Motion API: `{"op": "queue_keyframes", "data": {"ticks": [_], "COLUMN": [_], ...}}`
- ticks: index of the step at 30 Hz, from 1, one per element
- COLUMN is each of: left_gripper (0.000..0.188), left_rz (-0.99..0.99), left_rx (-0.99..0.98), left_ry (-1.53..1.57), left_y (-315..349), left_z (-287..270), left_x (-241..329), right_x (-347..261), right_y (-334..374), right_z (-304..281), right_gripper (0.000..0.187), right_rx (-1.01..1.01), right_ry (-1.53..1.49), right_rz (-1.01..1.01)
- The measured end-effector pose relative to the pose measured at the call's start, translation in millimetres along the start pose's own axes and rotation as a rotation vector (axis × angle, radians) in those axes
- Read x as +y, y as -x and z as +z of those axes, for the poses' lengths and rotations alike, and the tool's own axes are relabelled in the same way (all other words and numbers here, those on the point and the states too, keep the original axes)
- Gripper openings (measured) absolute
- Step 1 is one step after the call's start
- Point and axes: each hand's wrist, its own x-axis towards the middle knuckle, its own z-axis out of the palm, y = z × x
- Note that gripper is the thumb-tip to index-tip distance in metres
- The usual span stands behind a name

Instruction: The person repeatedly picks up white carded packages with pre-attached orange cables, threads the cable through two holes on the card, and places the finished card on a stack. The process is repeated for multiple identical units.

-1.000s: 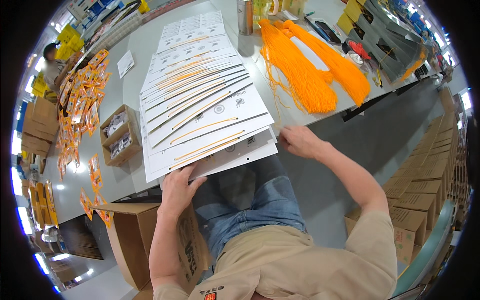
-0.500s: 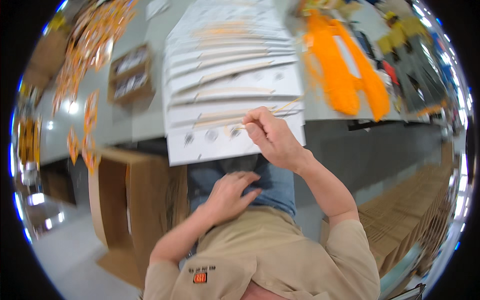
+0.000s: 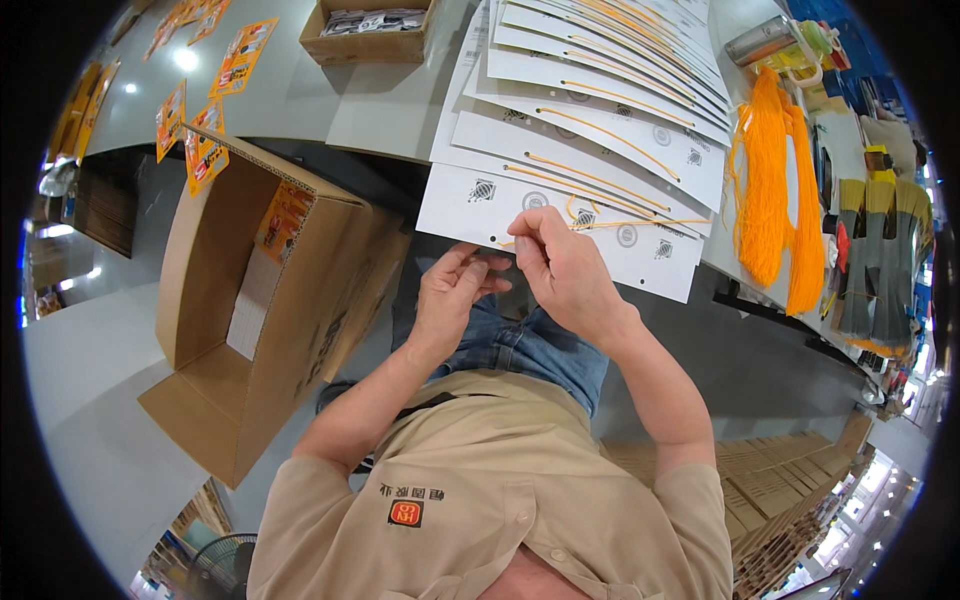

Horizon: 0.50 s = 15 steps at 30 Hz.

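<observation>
A fan of overlapping white printed cards (image 3: 560, 190) lies at the table's front edge, with orange cords threaded through holes in several of them. At the nearest card's lower edge, my right hand (image 3: 572, 268) pinches a thin orange cord (image 3: 650, 223). One cord end trails right across the card; a short bit shows left of the fingers, by a punched hole. Just beside it, my left hand (image 3: 450, 300) is closed, thumb against fingers, below the card's edge. What those fingers hold, if anything, is hidden.
Right of the cards hangs a bundle of orange cords (image 3: 765, 185) over the table edge, near grey-and-yellow bundles (image 3: 880, 260). An open cardboard box (image 3: 320, 270) stands at my left. Orange packets (image 3: 243, 58) and a small carton (image 3: 365, 45) lie on the table.
My left hand has risen from my lap to the card's edge, and its fingers have closed. My right hand has come down beside it, still pinching the cord. The whole view has shifted.
</observation>
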Motion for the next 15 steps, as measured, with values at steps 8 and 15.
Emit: {"op": "queue_keyframes", "data": {"ticks": [8,15], "left_gripper": [0.026,0.023], "left_rz": [0.223,0.131], "left_rx": [0.091,0.466], "left_ry": [-0.022,-0.231], "left_y": [-10.3,-20.5], "left_z": [18.3,-63.8], "left_x": [4.1,-26.5], "right_x": [-5.1,-12.8], "right_y": [-20.3,7.7], "right_z": [12.2,-11.5], "right_gripper": [0.012,0.015], "right_rx": [-0.076,-0.201], "right_ry": [0.236,0.323], "right_rz": [0.069,0.143]}}
